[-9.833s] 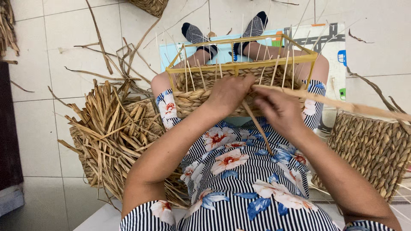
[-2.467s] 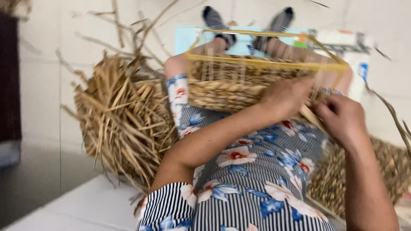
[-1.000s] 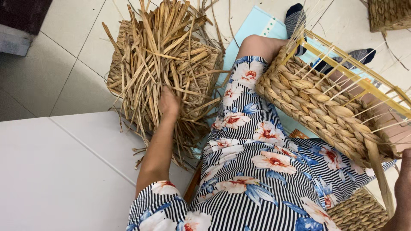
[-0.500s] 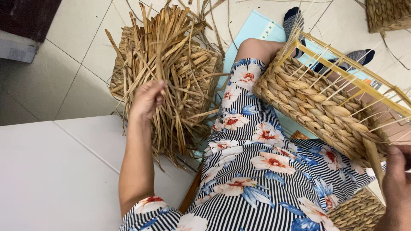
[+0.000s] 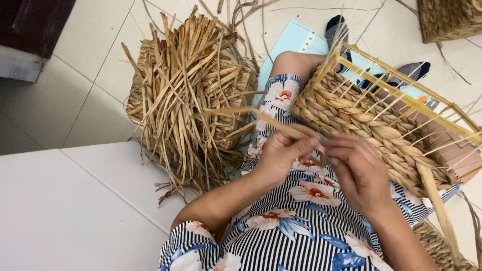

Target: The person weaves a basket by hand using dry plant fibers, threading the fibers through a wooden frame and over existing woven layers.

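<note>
The half-woven straw basket on its yellow wire frame point(image 5: 371, 120) lies on the lap, lower rows finished, upper wires bare, while the left hand point(image 5: 281, 158) and right hand point(image 5: 359, 173) both pinch one dry flat straw strand point(image 5: 266, 120).

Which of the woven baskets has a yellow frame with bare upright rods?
The half-woven basket on the person's lap; the finished basket at the top right shows none.
</note>
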